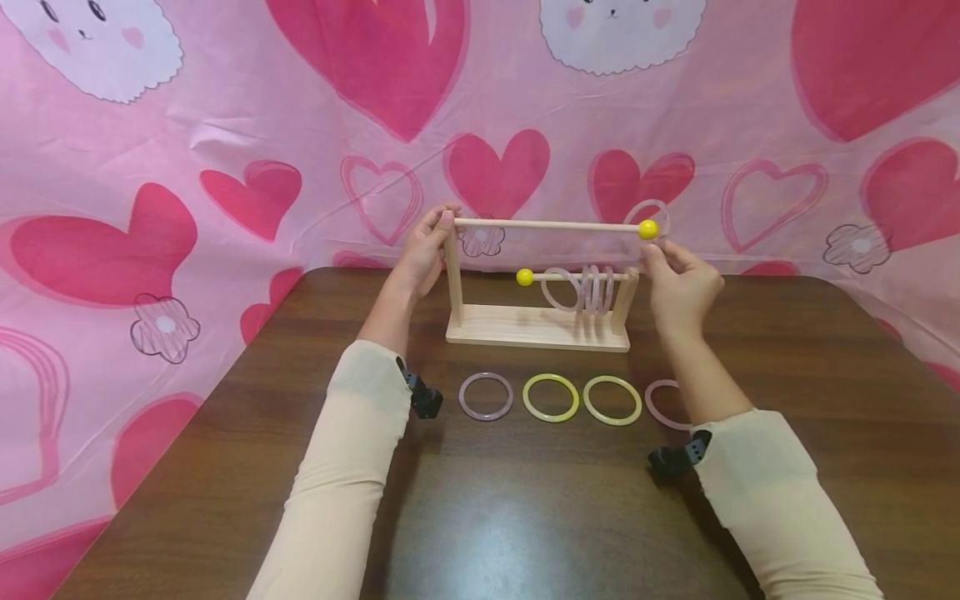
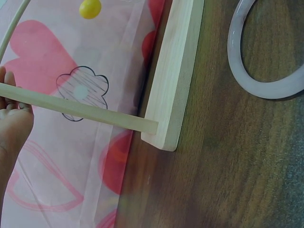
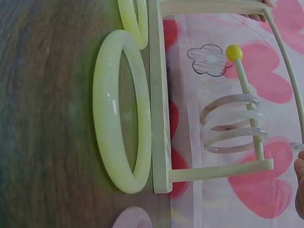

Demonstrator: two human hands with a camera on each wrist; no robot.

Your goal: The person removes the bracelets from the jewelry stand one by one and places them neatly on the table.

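A wooden bangle stand (image 1: 525, 327) has a tall left post and a shorter right post, each bearing a rod tipped with a yellow ball. My left hand (image 1: 425, 254) grips the top of the tall post. At the ball end of the upper rod, my right hand (image 1: 684, 287) pinches a pale translucent bangle (image 1: 651, 201); whether the rod passes through it, I cannot tell. Several translucent bangles (image 3: 232, 99) hang on the lower rod (image 3: 244, 83), one turned at an angle. Only the edge of the right hand's fingers (image 3: 300, 178) shows in the right wrist view.
In front of the stand, a lavender bangle (image 1: 486, 416), two yellow bangles (image 1: 551, 418) (image 1: 612, 422) and a pink bangle (image 1: 651, 408) lie in a row on the dark wooden table (image 1: 495, 517). My right forearm partly covers the pink one. A pink heart-patterned cloth (image 1: 300, 100) hangs behind.
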